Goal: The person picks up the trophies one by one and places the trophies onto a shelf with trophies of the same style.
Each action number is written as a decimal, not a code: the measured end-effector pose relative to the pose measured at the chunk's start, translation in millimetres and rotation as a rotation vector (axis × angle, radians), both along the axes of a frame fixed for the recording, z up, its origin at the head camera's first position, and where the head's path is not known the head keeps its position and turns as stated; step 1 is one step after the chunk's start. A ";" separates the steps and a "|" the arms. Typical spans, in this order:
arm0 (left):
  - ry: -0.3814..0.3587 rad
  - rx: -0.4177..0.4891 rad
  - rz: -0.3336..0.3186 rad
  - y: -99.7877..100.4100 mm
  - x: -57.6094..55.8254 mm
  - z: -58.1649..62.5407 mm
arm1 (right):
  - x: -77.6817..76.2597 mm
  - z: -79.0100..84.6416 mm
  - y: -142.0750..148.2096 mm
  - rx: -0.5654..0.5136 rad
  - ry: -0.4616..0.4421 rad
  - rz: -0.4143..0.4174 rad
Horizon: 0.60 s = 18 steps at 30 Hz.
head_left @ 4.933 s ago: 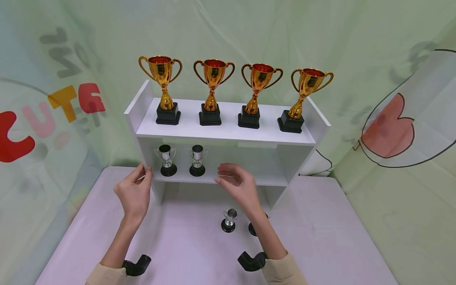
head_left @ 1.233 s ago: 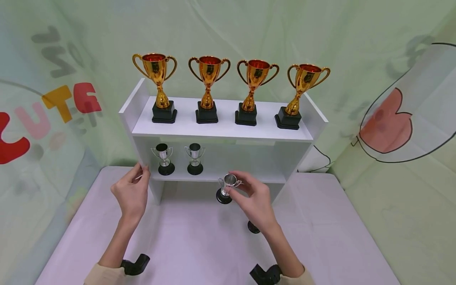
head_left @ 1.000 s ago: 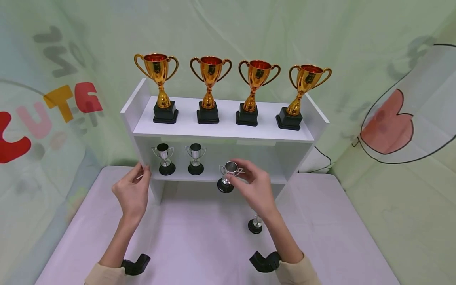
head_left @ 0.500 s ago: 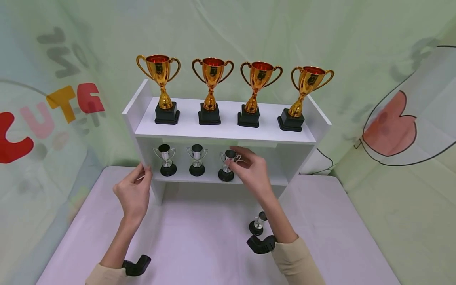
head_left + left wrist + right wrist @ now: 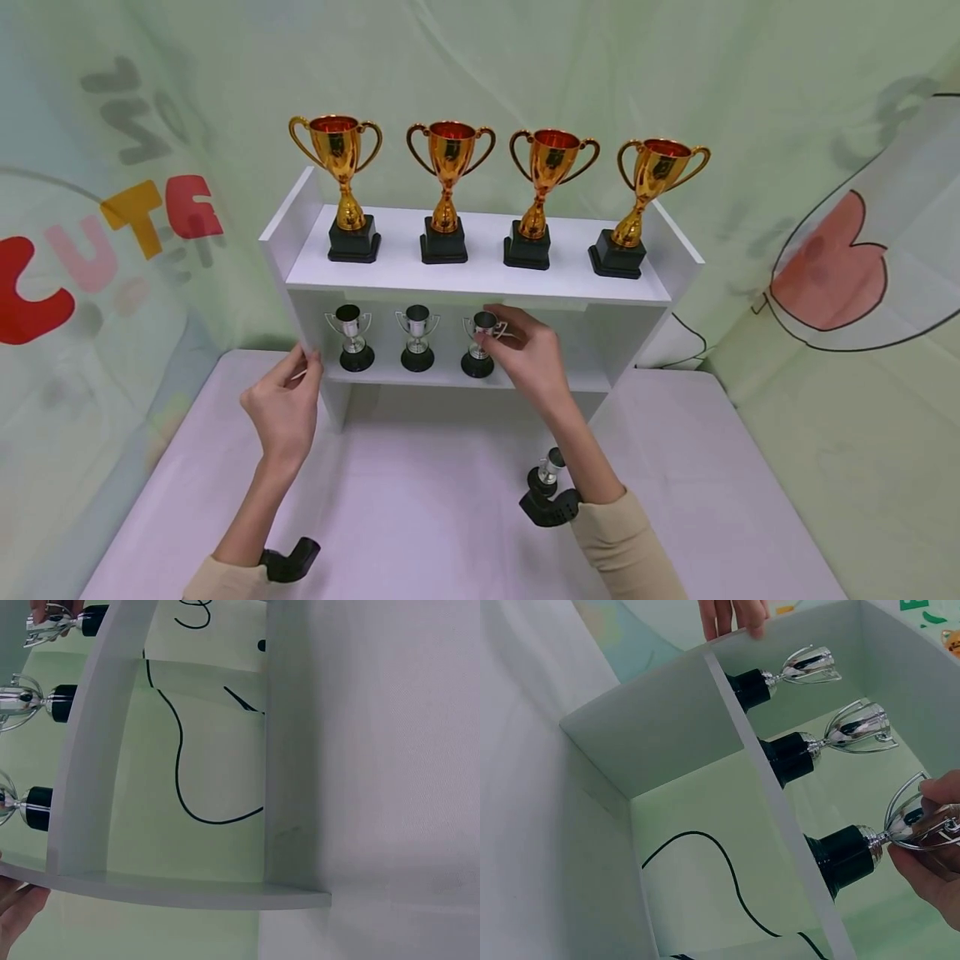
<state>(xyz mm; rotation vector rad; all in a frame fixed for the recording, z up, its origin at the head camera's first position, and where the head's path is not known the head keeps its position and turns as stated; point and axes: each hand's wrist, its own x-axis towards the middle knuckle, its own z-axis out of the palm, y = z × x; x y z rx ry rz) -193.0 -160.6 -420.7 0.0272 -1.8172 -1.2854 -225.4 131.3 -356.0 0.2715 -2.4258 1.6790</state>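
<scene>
My right hand [image 5: 531, 357] pinches a small silver trophy [image 5: 480, 333] by its cup, thumb in front and fingers behind. Its black base [image 5: 844, 859] is at the middle board of the white shelf unit [image 5: 465, 279], upright. Two matching silver trophies stand to its left, one in the middle [image 5: 417, 337] and one nearest the side panel [image 5: 352, 337]. My left hand [image 5: 283, 408] grips the front edge of the unit's left side panel [image 5: 172, 892] between thumb and fingers. Another small silver trophy [image 5: 550, 467] stands on the table, partly covered by the right wrist camera.
Several gold trophies [image 5: 447, 167] on black bases line the top board. The white-covered table [image 5: 420, 517] extends in front. A black cord [image 5: 686, 333] lies behind the unit at right. Printed fabric [image 5: 480, 50] hangs behind and at both sides.
My right hand came away from the shelf, took a silver trophy from the table and raised it to the middle board beside the other two. My left hand stayed at the side panel.
</scene>
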 end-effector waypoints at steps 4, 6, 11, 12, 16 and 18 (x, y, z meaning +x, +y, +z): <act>0.001 -0.006 0.000 0.4 0.1 -0.1 | -0.1 -1.5 0.4 0.000 -0.005 0.000; 0.003 -0.004 -0.001 0.3 0.0 0.1 | -0.1 -1.7 0.3 0.003 0.001 0.000; 0.002 0.007 -0.004 0.2 0.3 0.1 | -0.2 -3.9 0.8 0.021 0.005 0.002; 0.001 0.009 -0.004 0.2 0.4 0.0 | -0.2 -4.5 0.9 0.019 0.000 0.004; -0.001 0.009 -0.008 0.5 0.5 0.2 | -0.1 -7.1 1.6 0.013 -0.026 0.008; 0.001 0.009 -0.008 0.8 0.5 0.8 | 0.0 -7.5 1.7 0.003 -0.035 0.008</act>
